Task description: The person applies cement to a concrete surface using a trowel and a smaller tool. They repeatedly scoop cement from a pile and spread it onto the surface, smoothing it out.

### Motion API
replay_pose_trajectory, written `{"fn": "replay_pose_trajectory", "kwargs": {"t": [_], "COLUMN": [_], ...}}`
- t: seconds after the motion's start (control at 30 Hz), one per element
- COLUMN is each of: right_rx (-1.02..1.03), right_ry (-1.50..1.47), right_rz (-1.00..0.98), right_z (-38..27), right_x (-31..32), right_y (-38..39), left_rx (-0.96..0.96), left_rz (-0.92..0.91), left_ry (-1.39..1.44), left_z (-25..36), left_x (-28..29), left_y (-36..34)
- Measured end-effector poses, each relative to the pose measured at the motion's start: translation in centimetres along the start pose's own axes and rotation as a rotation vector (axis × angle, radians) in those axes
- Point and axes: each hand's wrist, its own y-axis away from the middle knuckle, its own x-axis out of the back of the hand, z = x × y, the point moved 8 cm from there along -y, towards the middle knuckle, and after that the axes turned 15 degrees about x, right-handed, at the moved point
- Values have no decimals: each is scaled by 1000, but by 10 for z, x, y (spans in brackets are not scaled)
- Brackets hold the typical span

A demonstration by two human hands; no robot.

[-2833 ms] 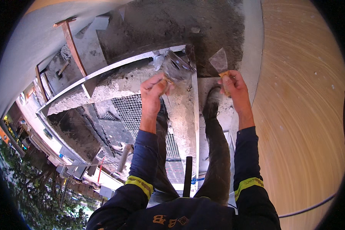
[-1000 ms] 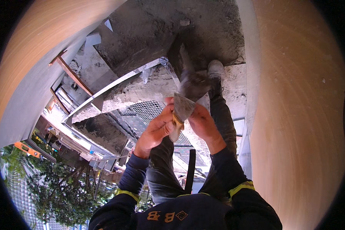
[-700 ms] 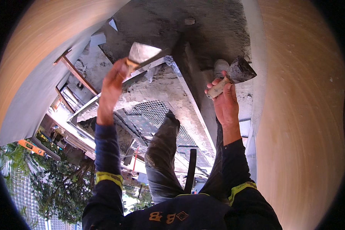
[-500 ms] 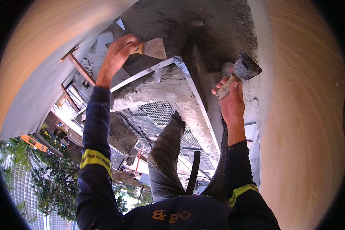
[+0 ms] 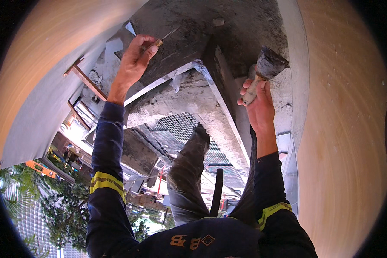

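Both left hand and right hand grip scrapers, with orange lettering on the dark shirt.

Open air lay between my left hand and right hand; lower down, the white-edged corner barred me.

Left hand at upper left of centre gripping a scraper seen edge-on, right hand at upper right holding a dark-smeared putty knife, perforated grating mid-frame, leafy branches lower left
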Motion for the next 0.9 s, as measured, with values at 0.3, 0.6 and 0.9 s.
{"fn": "replay_pose_trajectory", "kwargs": {"t": [0.3, 0.6, 0.9], "right_rx": [7, 22, 12], "right_ry": [14, 30, -10], "right_rz": [9, 2, -39], "right_z": [1, 1, 5], "right_x": [-4, -2, -4], "right_y": [1, 1, 1], "left_rx": [5, -4, -195], "left_rz": [-127, -226, -344], "left_ry": [-82, -341, -301], "left_z": [3, 11, 10], "left_x": [6, -20, -51], "left_y": [-20, -45, -68]}}
